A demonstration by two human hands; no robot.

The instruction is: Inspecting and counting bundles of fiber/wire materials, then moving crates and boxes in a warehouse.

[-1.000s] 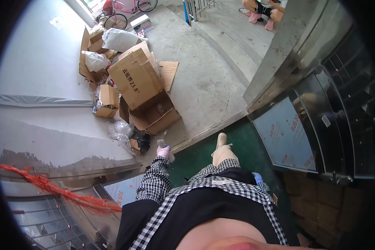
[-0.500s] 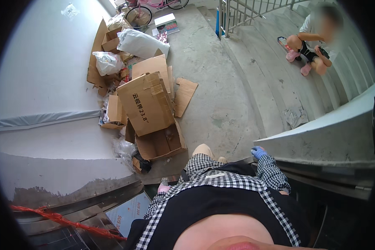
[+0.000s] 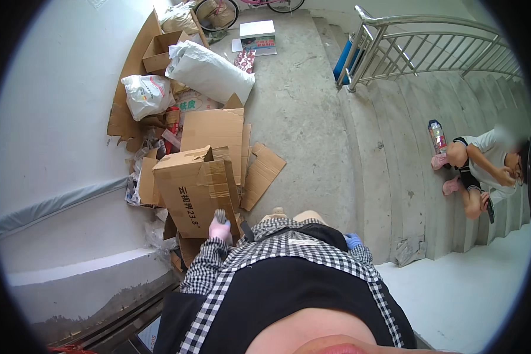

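My left hand point(image 3: 219, 230), in a pinkish glove, is closed round a small grey ridged object point(image 3: 220, 216) whose kind I cannot make out. It is held upright in front of a large brown cardboard box point(image 3: 186, 206), and I cannot tell whether the two touch. At my right side is my right hand point(image 3: 353, 241) in a blue glove, partly hidden behind my checked apron and sleeve; its fingers are too small and covered to read. Flattened cardboard point(image 3: 264, 177) leans beside the box.
Along the left wall lie a white sack point(image 3: 212, 71), a white plastic bag point(image 3: 147, 95) and more cartons. A printed box point(image 3: 258, 36) stands farther off near a pink bicycle point(image 3: 251, 3). To the right, a person point(image 3: 484, 159) sits on stairs below a metal railing point(image 3: 419, 47).
I have moved forward, so the boxes are nearer and the railing shows more fully. My left hand has come up beside the large box; my right hand is now more hidden at my side.
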